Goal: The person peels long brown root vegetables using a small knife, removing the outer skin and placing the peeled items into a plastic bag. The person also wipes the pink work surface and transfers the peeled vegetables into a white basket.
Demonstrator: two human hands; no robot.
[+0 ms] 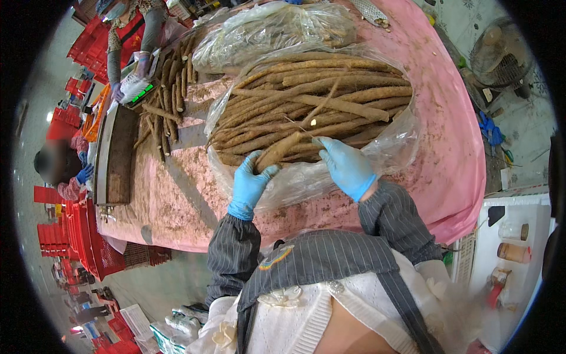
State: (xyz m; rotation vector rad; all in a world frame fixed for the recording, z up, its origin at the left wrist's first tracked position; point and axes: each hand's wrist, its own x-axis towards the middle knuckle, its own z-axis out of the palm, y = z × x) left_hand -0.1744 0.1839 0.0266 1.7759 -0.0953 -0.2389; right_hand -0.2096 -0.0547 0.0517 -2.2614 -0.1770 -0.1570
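Note:
My left hand (250,183), in a blue glove, grips the near end of a thick brown root (279,149) at the front of a pile. My right hand (347,164), gloved alike, is at the pile's front edge with thumb and forefinger together near a thin rootlet; whether they pinch it, I cannot tell. The long brown roots (331,105) lie in an opened clear plastic bag (400,148) on a pink-covered table (451,146). One root with a pale cut spot lies just beyond my hands. Shorter root pieces (168,93) are heaped to the left.
Behind the pile lies another clear plastic bag (274,33) of roots. A long metal trough (116,155) stands at the table's left edge. Two co-workers (132,40) are on the left, near red crates (88,239). A fan (499,53) stands beyond the right edge.

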